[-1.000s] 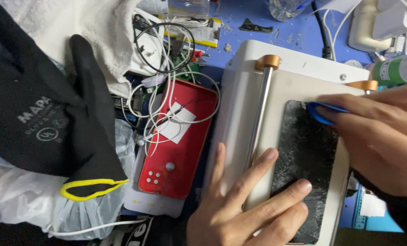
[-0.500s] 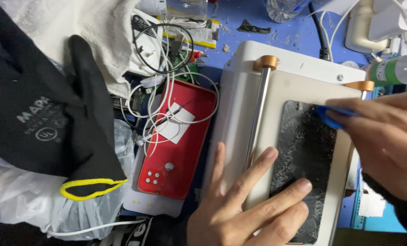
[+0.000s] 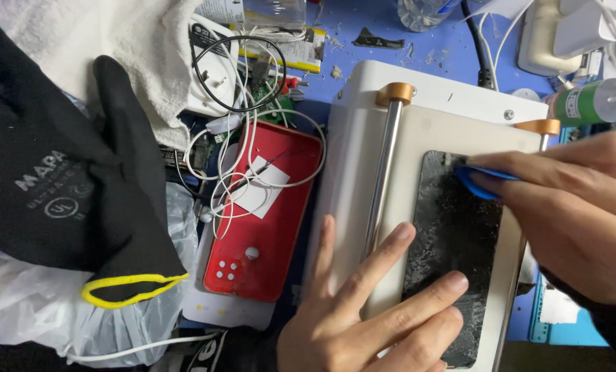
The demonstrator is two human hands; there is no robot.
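Observation:
A black, cracked phone screen panel point(image 3: 453, 234) lies on a white flat-topped machine point(image 3: 363, 138) with two metal rods capped in brass. My left hand point(image 3: 370, 303) rests flat on the machine, fingers spread, two fingertips pressing the panel's lower left part. My right hand point(image 3: 577, 207) pinches a small blue plastic pick point(image 3: 475, 180) and holds its edge against the panel's upper right area.
Left of the machine lies a red phone case point(image 3: 267, 234) under tangled white cables point(image 3: 253, 145). A black work glove with yellow cuff point(image 3: 67, 186) lies on a plastic bag and a white towel point(image 3: 115, 41). A green bottle point(image 3: 587, 103) stands at right.
My right hand has slid the blue pick slightly left along the top of the panel. The left hand has stayed put.

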